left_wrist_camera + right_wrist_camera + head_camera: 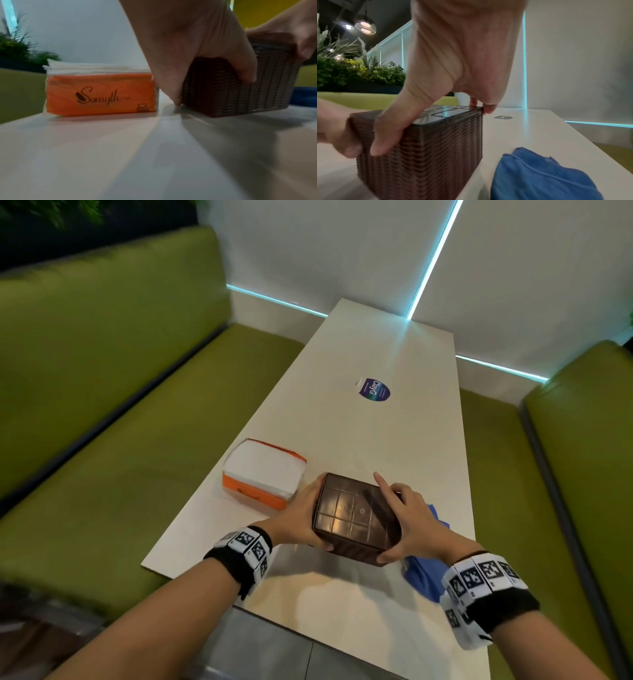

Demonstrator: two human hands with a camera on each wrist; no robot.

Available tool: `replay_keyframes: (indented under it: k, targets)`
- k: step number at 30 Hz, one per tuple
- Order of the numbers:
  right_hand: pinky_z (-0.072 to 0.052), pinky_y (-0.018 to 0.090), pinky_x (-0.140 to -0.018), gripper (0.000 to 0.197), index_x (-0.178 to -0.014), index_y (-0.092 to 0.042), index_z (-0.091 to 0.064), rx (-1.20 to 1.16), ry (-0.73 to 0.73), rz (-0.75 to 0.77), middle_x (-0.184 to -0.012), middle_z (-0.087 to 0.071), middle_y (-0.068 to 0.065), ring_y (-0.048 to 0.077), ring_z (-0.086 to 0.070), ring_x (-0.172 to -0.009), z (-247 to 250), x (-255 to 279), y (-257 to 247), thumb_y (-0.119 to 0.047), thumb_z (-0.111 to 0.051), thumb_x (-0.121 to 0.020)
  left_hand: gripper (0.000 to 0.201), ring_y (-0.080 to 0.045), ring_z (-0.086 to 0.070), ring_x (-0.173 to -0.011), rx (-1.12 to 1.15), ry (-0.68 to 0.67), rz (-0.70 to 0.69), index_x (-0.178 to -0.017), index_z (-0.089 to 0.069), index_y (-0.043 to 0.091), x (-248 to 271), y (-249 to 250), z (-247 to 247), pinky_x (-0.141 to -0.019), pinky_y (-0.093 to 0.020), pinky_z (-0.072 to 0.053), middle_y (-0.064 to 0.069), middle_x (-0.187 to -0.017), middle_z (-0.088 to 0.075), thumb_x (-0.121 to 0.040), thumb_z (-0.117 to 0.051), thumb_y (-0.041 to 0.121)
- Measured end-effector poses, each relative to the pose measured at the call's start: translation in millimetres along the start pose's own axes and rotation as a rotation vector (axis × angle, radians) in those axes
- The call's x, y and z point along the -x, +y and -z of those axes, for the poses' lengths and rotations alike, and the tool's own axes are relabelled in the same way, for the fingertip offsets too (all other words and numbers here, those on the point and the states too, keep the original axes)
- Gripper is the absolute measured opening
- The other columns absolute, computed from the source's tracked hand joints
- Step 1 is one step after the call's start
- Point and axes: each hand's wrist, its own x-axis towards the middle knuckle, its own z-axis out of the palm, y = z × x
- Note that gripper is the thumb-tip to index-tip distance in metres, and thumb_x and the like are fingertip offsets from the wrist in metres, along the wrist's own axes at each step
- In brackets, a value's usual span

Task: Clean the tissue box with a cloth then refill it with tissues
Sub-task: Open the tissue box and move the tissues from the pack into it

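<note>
A brown woven-pattern tissue box (352,515) sits near the table's front with a gridded smooth face turned up. My left hand (301,517) grips its left side, thumb on the near face and fingers round the far corner. My right hand (411,522) grips the right side, thumb at the near bottom corner and index finger stretched over the top edge. In the left wrist view the tissue box (231,94) looks slightly tilted just over the table. A blue cloth (423,575) lies crumpled right of the box. An orange pack of white tissues (262,474), open on top, lies to the left.
The long white table (387,344) runs away from me, with a round purple sticker (373,390) at its middle. Green bench seats (102,405) flank both sides. A white wall with cyan light strips closes the far end. Plants (351,67) stand behind the left bench.
</note>
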Motion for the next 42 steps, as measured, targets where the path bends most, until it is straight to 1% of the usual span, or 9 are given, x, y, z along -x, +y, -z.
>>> replay_keyframes:
  k: [4, 9, 15, 19, 24, 27, 32, 38, 42]
  targets:
    - [-0.028, 0.037, -0.109, 0.143, -0.143, -0.049, 0.022, 0.039, 0.043, 0.009, -0.138, -0.019, 0.0, 0.023, -0.025, -0.124, -2.1, 0.3, 0.7, -0.06, -0.083, -0.047, 0.136, -0.013, -0.022, -0.143, -0.077, -0.065, 0.052, -0.152, -0.004, 0.031, -5.0, -7.3, 4.0, -0.121, -0.042, -0.02, 0.005, -0.154, -0.021, -0.05, -0.095, 0.031]
    - [-0.027, 0.024, -0.102, 0.141, -0.146, -0.047, 0.018, -0.121, -0.042, 0.01, -0.129, -0.022, -0.007, 0.016, -0.028, -0.12, 10.1, -5.3, 6.1, -0.051, -0.088, -0.052, 0.143, -0.014, -0.015, -0.147, -0.14, -0.069, 0.139, -0.153, 0.0, 0.028, -6.1, -11.2, 6.8, -0.121, -0.044, -0.019, 0.008, -0.158, -0.013, -0.045, -0.091, 0.049]
    - [-0.029, 0.026, -0.106, 0.13, -0.145, -0.052, 0.009, -0.33, 0.074, 0.004, -0.125, -0.023, -0.007, 0.019, -0.031, -0.121, 12.5, 2.5, 1.4, -0.038, -0.088, -0.061, 0.139, -0.014, -0.012, -0.146, -0.134, -0.065, 0.163, -0.154, 0.009, 0.021, -6.5, -8.6, 9.7, -0.122, -0.038, -0.015, 0.003, -0.159, -0.01, -0.057, -0.091, 0.032]
    - [-0.035, 0.035, -0.111, 0.092, -0.144, -0.055, -0.018, -0.874, 0.222, -0.083, -0.138, -0.038, 0.011, 0.02, -0.043, -0.126, 27.4, 17.6, 0.0, -0.025, -0.075, -0.078, 0.131, -0.014, -0.008, -0.147, -0.13, -0.042, 0.165, -0.154, 0.009, 0.016, -0.1, -8.9, 4.6, -0.12, -0.028, -0.011, 0.003, -0.161, -0.006, -0.065, -0.087, 0.035]
    - [-0.053, 0.039, -0.096, 0.07, -0.142, -0.007, -0.039, -1.873, 0.227, -0.073, -0.137, -0.055, 0.02, 0.035, -0.052, -0.127, 33.7, 37.8, -4.9, -0.019, -0.067, -0.08, 0.101, 0.012, -0.037, -0.122, -0.01, 0.009, 0.121, -0.149, -0.01, 0.021, 9.9, -7.2, -4.8, -0.095, 0.002, -0.031, 0.019, -0.139, -0.031, -0.076, -0.08, 0.007]
    - [-0.058, 0.034, -0.082, 0.038, -0.134, -0.011, -0.047, -1.669, 0.234, -0.1, -0.132, -0.061, 0.013, 0.029, -0.061, -0.118, 34.0, 46.1, -21.0, -0.005, -0.034, -0.099, 0.095, 0.002, -0.042, -0.126, 0.048, 0.014, 0.154, -0.146, -0.013, 0.032, 13.5, -7.9, -10.8, -0.101, -0.011, -0.039, 0.014, -0.139, -0.042, -0.079, -0.077, 0.009]
    - [-0.058, 0.03, -0.073, 0.035, -0.126, -0.023, -0.051, -1.107, -0.131, -0.08, -0.119, -0.067, 0.003, 0.02, -0.069, -0.101, 23.6, 70.7, -27.4, -0.006, -0.052, -0.096, 0.096, -0.023, -0.051, -0.127, 0.047, 0.055, 0.251, -0.149, -0.024, 0.009, 22.8, -3.9, -13.1, -0.102, -0.029, -0.045, -0.002, -0.136, -0.052, -0.073, -0.071, 0.042]
    - [-0.061, 0.033, -0.074, 0.025, -0.12, -0.027, -0.051, -0.483, -0.484, -0.126, -0.122, -0.054, 0.004, 0.02, -0.06, -0.107, -35.1, 65.1, -30.3, -0.016, -0.05, -0.098, 0.074, -0.013, -0.046, -0.132, 0.02, 0.009, 0.196, -0.15, -0.024, 0.016, 29.6, -0.3, -11.3, -0.112, -0.031, -0.037, -0.001, -0.143, -0.048, -0.089, -0.066, 0.017]
    - [-0.061, 0.031, -0.071, 0.035, -0.129, -0.023, -0.052, -0.366, -0.33, -0.203, -0.124, -0.055, 0.002, 0.022, -0.06, -0.106, -69.3, 51.3, -27.5, -0.017, -0.055, -0.095, 0.064, -0.012, -0.052, -0.126, 0.011, 0.041, 0.182, -0.148, -0.03, 0.018, 32.2, 1.8, -14.3, -0.11, -0.032, -0.04, -0.001, -0.135, -0.056, -0.092, -0.062, 0.014]
